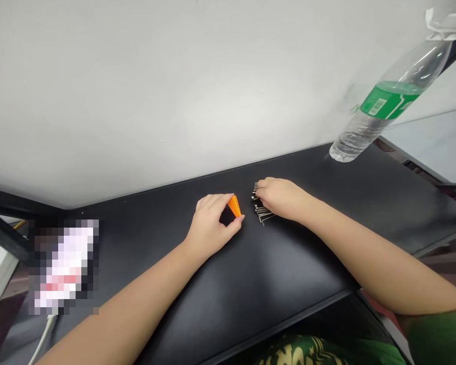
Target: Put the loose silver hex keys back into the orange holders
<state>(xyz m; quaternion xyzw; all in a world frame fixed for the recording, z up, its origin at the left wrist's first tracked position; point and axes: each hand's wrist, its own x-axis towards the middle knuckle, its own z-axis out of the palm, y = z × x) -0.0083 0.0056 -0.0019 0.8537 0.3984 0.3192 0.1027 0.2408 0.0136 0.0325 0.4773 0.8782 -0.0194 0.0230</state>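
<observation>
My left hand (pixel 215 220) grips an orange plastic hex key holder (pixel 234 206) between thumb and fingers, near the middle of the black tabletop. A row of small holes shows along its edge. Just to the right, several silver L-shaped hex keys (pixel 263 213) lie side by side on the table, short ends toward the holder. My right hand (pixel 279 195) is over them, palm down, with its fingertips closed at the upper keys. The hand hides part of the keys, and which one it pinches is hard to make out. A gap separates the keys from the holder.
A clear plastic bottle (pixel 389 99) with a green label stands at the back right, near the white wall (pixel 197 86). At the left lies a blurred-out bright object (pixel 66 266) with a white cable (pixel 43 337). The tabletop's front edge (pixel 285 324) runs close to my body.
</observation>
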